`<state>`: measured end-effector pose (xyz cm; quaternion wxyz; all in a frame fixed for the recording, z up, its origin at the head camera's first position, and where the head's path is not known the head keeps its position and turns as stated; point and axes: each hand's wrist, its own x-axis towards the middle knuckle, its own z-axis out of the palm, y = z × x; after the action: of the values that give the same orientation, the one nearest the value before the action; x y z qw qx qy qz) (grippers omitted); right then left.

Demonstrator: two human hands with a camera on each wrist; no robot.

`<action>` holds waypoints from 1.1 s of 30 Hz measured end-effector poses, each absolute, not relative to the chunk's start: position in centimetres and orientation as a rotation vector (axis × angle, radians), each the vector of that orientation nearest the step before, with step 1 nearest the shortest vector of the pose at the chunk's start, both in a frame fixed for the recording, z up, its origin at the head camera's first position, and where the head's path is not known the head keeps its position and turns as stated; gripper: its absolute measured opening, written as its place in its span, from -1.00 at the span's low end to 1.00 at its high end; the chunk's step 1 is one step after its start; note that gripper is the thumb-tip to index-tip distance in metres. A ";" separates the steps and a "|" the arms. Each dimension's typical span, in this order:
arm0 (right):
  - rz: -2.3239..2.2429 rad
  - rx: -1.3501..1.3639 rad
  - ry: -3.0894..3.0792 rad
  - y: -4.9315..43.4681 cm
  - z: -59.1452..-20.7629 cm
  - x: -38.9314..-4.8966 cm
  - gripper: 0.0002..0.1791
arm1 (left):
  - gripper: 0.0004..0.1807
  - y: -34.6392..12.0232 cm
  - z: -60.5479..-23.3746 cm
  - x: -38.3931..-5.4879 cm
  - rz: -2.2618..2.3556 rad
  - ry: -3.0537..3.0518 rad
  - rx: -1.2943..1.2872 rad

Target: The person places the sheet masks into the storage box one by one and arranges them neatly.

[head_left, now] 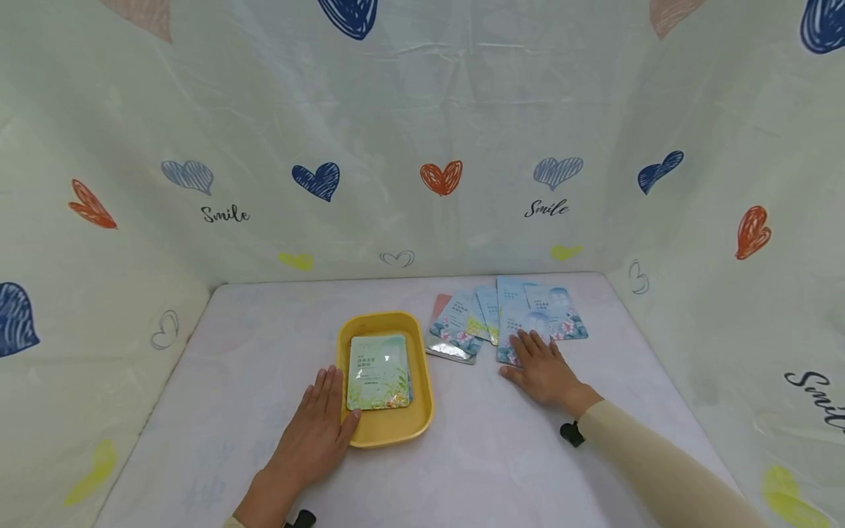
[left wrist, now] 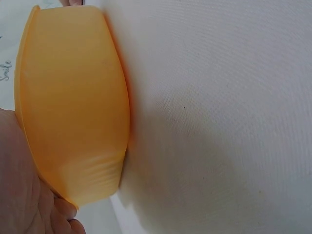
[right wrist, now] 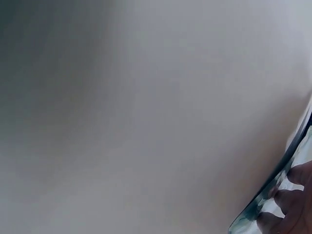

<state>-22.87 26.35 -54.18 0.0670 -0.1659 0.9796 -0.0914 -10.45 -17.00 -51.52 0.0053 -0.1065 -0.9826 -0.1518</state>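
Note:
My left hand (head_left: 313, 429) lies along the left side of a yellow tray (head_left: 389, 436), its fingers straight and its thumb at the near rim. In the left wrist view, fingertips (left wrist: 63, 208) touch the tray's rim. A green flat sachet (head_left: 378, 370) lies inside the tray, with a sliver of blue showing under its right edge. My right hand (head_left: 544, 370) rests its spread fingers on the near end of a light blue sachet (head_left: 511, 301). In the right wrist view, fingertips (right wrist: 280, 197) press on the sachet's floral print.
More blue floral sachets (head_left: 557, 308) overlap at the back right of the white table (head_left: 264, 352). Left of them lie another blue sachet (head_left: 454, 323), a silver one (head_left: 452, 352) and a pink corner (head_left: 440, 302). A heart-printed curtain (head_left: 396, 110) encloses the table's back and sides.

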 end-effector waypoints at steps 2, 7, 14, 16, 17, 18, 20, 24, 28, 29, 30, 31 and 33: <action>-0.274 -0.523 2.949 26.0 -54.3 -22.4 -0.05 | -0.13 -17.0 -51.5 -10.5 -0.475 -3.075 -0.335; -0.281 -0.558 2.916 25.0 -54.0 -20.9 -0.04 | -0.13 -17.1 -51.4 -10.7 -0.461 -3.077 -0.342; -0.254 -0.593 2.879 23.6 -54.0 -19.1 -0.05 | -0.13 -17.1 -51.3 -10.8 -0.424 -3.094 -0.329; -0.252 -0.598 2.873 23.2 -53.8 -18.5 -0.05 | -0.14 -16.9 -51.2 -10.7 -0.397 -3.099 -0.313; -0.256 -0.600 2.872 23.0 -53.7 -18.3 -0.06 | -0.14 -16.9 -51.1 -10.7 -0.388 -3.100 -0.304; -0.259 -0.603 2.870 22.8 -53.6 -18.2 -0.06 | -0.14 -16.8 -51.1 -10.7 -0.379 -3.098 -0.296; -0.261 -0.624 2.874 22.6 -53.4 -18.1 -0.08 | -0.13 -16.8 -51.1 -10.6 -0.374 -3.092 -0.288; -0.258 -0.682 2.961 23.3 -52.8 -19.5 -0.16 | -0.10 -16.9 -51.1 -10.6 -0.389 -3.083 -0.285; -0.209 -0.653 3.098 25.2 -52.4 -22.3 -0.18 | -0.09 -17.0 -51.3 -10.6 -0.401 -3.097 -0.282; -0.190 -0.630 3.115 25.8 -52.3 -23.0 -0.16 | -0.09 -17.0 -51.3 -10.6 -0.405 -3.101 -0.281; -0.172 -0.601 3.118 26.4 -52.3 -23.7 -0.12 | -0.09 -16.9 -51.4 -10.6 -0.410 -3.103 -0.282; -0.163 -0.569 3.111 26.9 -52.2 -24.2 -0.08 | -0.08 -16.9 -51.4 -10.6 -0.416 -3.103 -0.283; -0.149 -0.525 3.079 27.8 -52.3 -25.2 -0.01 | -0.09 -16.9 -51.4 -10.6 -0.425 -3.102 -0.286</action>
<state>-25.18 27.83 -52.33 0.0071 -0.1679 0.9846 -0.0476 -10.63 -16.89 -51.40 -0.0014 -0.0909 -0.9866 -0.1352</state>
